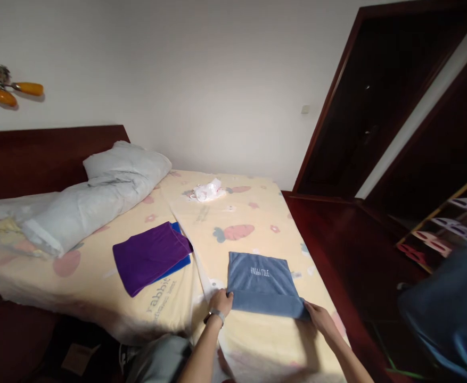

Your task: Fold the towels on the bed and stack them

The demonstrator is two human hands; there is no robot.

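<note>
Head view: blue-grey towel held at both near corners on bed

- Far left: a wall lamp (5, 85) is mounted above the dark headboard (37, 154).
- Grey bedding (97, 197) is bunched along the headboard side of the bed sheet (97, 266), which is printed with carrots.
- A purple towel (147, 255), folded, is laid on a blue cloth (180, 263); only the blue edge is exposed. The stack is well apart from both hands.
- A white plastic bag (208, 190) is seen at the sheet's far edge.
- Left hand (220, 302): fingers are curled shut on the near-left corner of the blue-grey towel (259, 282). A watch (216, 315) is worn on that wrist.
- The towel is spread flat on the sheet at the near side of the bed, right of the purple stack. Its near edge is folded back into a band, and small white lettering is visible on top.
- Right hand (320, 315): fingertips are placed on the near-right corner of the band. Whether the corner is pinched or only touched cannot be told.
- Right: a dark door (377, 106) and a shoe rack (449, 223) are seen, with a blurred blue shape (452, 314) at the frame edge.
</note>
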